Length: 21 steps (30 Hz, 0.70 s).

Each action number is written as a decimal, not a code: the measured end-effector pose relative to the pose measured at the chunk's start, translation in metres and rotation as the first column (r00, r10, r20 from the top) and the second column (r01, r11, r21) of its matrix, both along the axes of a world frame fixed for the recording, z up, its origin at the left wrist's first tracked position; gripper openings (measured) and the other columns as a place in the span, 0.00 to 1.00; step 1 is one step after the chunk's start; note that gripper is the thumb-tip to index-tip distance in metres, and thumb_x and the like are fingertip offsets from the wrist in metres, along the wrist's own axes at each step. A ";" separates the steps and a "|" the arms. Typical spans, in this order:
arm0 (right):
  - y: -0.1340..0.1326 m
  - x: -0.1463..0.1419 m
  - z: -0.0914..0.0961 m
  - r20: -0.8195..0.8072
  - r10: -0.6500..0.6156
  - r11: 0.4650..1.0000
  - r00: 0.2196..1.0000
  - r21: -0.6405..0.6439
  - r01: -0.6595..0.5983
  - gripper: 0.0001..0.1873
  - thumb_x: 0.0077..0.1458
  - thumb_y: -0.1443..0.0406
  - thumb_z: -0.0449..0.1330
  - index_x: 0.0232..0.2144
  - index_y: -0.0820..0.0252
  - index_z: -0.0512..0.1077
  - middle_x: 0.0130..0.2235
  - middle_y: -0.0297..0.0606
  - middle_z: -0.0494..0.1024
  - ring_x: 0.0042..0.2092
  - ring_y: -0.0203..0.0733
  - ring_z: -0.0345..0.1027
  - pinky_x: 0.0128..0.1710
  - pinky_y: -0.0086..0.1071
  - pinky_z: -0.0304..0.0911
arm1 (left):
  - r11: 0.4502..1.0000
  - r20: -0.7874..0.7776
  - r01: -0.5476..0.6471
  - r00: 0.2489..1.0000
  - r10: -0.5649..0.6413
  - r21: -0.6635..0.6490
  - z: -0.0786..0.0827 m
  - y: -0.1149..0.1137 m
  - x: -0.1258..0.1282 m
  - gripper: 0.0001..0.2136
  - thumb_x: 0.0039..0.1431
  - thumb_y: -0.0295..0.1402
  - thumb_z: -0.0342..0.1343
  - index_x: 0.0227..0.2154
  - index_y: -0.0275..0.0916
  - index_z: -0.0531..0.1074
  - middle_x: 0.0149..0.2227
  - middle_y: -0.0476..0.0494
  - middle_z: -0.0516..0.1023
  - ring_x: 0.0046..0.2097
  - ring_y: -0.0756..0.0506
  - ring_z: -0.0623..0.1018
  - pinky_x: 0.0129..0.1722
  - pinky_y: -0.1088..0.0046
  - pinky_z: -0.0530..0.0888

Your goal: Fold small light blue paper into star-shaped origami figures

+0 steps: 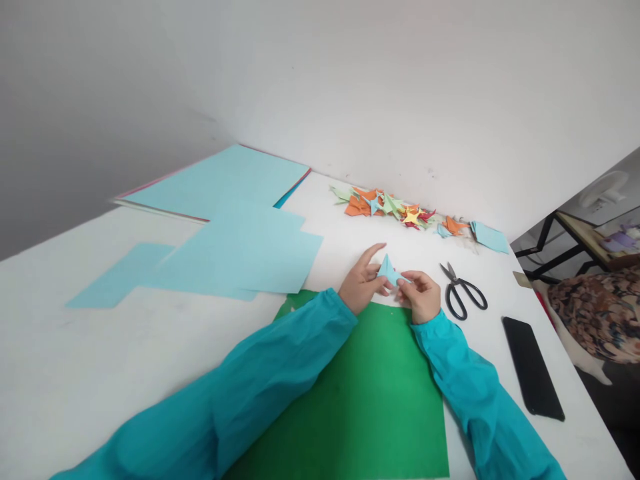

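Between my two hands is a small light-blue folded paper piece [388,269], with a pointed tip standing upward. My left hand [363,280] pinches its left side between thumb and fingers, the index finger stretched out past it. On the other side, my right hand [421,295] grips the right end of the paper with thumb and fingertips. Both hands are held above the far edge of a green sheet [385,393]. Part of the folded paper is hidden behind the fingers.
Light-blue sheets [240,250] overlap on the left, near a large paper stack [225,177]. Colourful folded paper figures [383,202] line the wall, beside small blue squares [489,237]. Black-handled scissors [463,293] and a black phone-like slab [533,367] lie at right.
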State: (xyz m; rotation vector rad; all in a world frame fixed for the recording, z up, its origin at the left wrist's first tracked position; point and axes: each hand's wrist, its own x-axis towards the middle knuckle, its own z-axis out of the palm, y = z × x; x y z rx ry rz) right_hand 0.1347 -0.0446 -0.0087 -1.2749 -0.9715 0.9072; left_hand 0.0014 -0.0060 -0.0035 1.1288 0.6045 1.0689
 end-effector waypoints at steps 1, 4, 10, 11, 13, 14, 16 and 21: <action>0.001 0.000 0.000 -0.004 -0.011 1.000 1.000 0.003 0.011 0.13 0.37 0.62 0.65 0.27 0.62 0.71 0.14 0.28 0.70 0.15 0.30 0.60 0.14 0.24 0.58 | 1.000 -0.012 -0.009 1.000 0.009 0.013 -0.001 0.000 0.000 0.28 0.44 0.28 0.55 0.51 0.38 0.59 0.30 0.47 0.73 0.28 0.51 0.75 0.24 0.76 0.73; 0.002 0.000 -0.001 -0.012 -0.021 1.000 1.000 0.012 0.021 0.13 0.36 0.62 0.65 0.27 0.62 0.71 0.14 0.28 0.70 0.15 0.30 0.60 0.15 0.25 0.58 | 0.998 -0.084 -0.041 0.995 0.045 0.045 -0.004 0.000 0.002 0.13 0.43 0.28 0.55 0.35 0.32 0.71 0.30 0.45 0.73 0.29 0.50 0.75 0.26 0.74 0.74; 0.000 0.000 0.000 -0.023 0.010 1.000 1.000 -0.005 -0.010 0.13 0.36 0.62 0.66 0.27 0.62 0.71 0.14 0.28 0.70 0.15 0.31 0.60 0.15 0.25 0.59 | 0.997 -0.196 -0.084 0.977 0.082 0.001 0.001 -0.002 0.002 0.15 0.36 0.27 0.60 0.32 0.33 0.71 0.22 0.51 0.74 0.22 0.52 0.73 0.25 0.74 0.74; 0.000 0.000 0.001 -0.028 0.024 1.000 0.999 -0.006 -0.024 0.13 0.36 0.62 0.66 0.28 0.62 0.71 0.15 0.28 0.70 0.16 0.30 0.61 0.15 0.25 0.59 | 0.997 -0.204 -0.079 0.976 0.078 0.001 0.002 -0.002 0.002 0.13 0.36 0.27 0.60 0.31 0.33 0.71 0.20 0.52 0.73 0.21 0.52 0.73 0.24 0.75 0.73; -0.001 0.000 0.001 -0.039 0.066 0.998 0.997 -0.015 -0.067 0.15 0.35 0.63 0.67 0.28 0.61 0.71 0.19 0.30 0.73 0.17 0.31 0.63 0.15 0.25 0.60 | 0.998 -0.207 -0.064 0.976 0.064 0.005 0.003 -0.002 0.002 0.11 0.37 0.27 0.60 0.28 0.32 0.71 0.18 0.52 0.72 0.20 0.52 0.73 0.24 0.75 0.73; -0.001 0.000 0.001 -0.041 0.096 0.995 0.995 -0.022 -0.097 0.15 0.34 0.63 0.67 0.29 0.61 0.71 0.21 0.30 0.74 0.18 0.31 0.64 0.16 0.25 0.61 | 0.998 -0.201 -0.064 0.977 0.063 0.004 0.003 -0.002 0.002 0.10 0.37 0.28 0.60 0.28 0.32 0.71 0.17 0.52 0.72 0.20 0.52 0.73 0.23 0.75 0.72; -0.001 0.001 0.001 -0.038 0.155 0.987 0.987 -0.032 -0.157 0.16 0.34 0.63 0.67 0.30 0.60 0.71 0.24 0.31 0.75 0.18 0.31 0.64 0.16 0.25 0.61 | 0.998 -0.183 -0.070 0.981 0.068 -0.002 0.001 -0.001 0.002 0.10 0.38 0.28 0.59 0.28 0.32 0.71 0.17 0.52 0.72 0.19 0.52 0.72 0.23 0.75 0.72; 0.000 0.002 -0.001 -0.032 0.167 0.985 0.985 -0.030 -0.168 0.15 0.36 0.62 0.66 0.30 0.59 0.71 0.21 0.29 0.73 0.18 0.31 0.64 0.16 0.25 0.61 | 0.997 -0.159 -0.067 0.985 0.060 -0.035 0.000 -0.001 0.002 0.11 0.38 0.28 0.60 0.29 0.31 0.71 0.16 0.52 0.71 0.18 0.52 0.71 0.21 0.76 0.71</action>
